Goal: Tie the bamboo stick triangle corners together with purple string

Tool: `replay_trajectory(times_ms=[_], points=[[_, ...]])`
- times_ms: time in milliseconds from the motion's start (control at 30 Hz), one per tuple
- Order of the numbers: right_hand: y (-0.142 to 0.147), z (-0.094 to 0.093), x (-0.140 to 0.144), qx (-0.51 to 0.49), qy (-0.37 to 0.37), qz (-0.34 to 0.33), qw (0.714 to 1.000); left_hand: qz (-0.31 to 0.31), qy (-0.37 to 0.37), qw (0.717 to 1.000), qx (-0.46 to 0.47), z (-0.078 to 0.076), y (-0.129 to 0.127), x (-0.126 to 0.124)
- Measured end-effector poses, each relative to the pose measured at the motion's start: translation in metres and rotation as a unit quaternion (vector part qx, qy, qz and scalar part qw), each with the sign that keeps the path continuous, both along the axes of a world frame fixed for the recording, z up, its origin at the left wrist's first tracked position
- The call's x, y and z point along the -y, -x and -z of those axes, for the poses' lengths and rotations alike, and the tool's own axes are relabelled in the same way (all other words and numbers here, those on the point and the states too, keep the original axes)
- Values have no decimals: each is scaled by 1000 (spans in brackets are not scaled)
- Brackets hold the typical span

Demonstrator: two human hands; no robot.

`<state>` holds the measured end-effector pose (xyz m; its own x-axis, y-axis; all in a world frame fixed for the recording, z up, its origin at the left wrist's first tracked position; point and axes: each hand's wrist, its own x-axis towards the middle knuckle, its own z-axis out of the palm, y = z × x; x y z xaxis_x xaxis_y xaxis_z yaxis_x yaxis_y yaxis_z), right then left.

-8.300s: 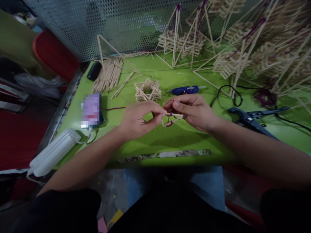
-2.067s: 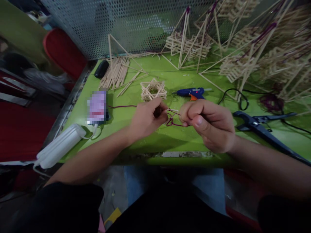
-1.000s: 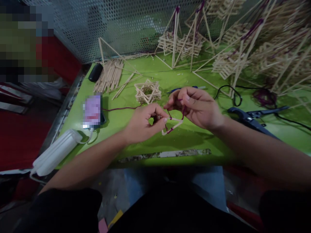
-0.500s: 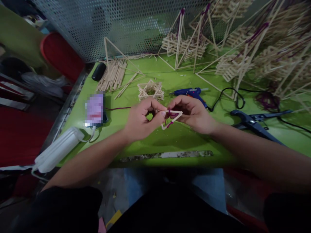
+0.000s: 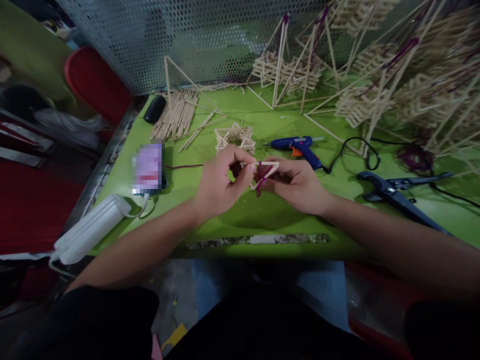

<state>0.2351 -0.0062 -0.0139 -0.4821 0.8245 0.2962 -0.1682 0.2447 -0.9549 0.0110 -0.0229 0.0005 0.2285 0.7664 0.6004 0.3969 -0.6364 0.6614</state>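
Note:
Over the green table (image 5: 262, 215) both my hands hold a small triangle of wooden sticks (image 5: 267, 170) wound with purple string (image 5: 260, 184). My left hand (image 5: 219, 182) pinches the triangle's left corner between thumb and fingers. My right hand (image 5: 298, 182) grips its right side from below, fingers curled around the string. A loose end of string trails left across the table toward the phone.
A star-shaped stick piece (image 5: 235, 138), a blue glue gun (image 5: 296, 145) with a black cord and dark pliers (image 5: 397, 192) lie beyond my hands. A phone (image 5: 149, 167), a white power bank (image 5: 90, 230) and a stick pile (image 5: 176, 115) are left. Tall stick frames (image 5: 375, 75) fill the back right.
My right hand has come down from above the triangle and closed in on its right side. The triangle has tipped up a little between both hands.

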Motion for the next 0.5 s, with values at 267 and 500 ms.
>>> replay_trajectory(times_ms=[267,500], points=[[2,5,-9,-13,243,-57,968,51,117,988,90,5,-3,2],[-1,6,-8,-2,171,-68,983,-22,55,995,83,9,-2,-2]])
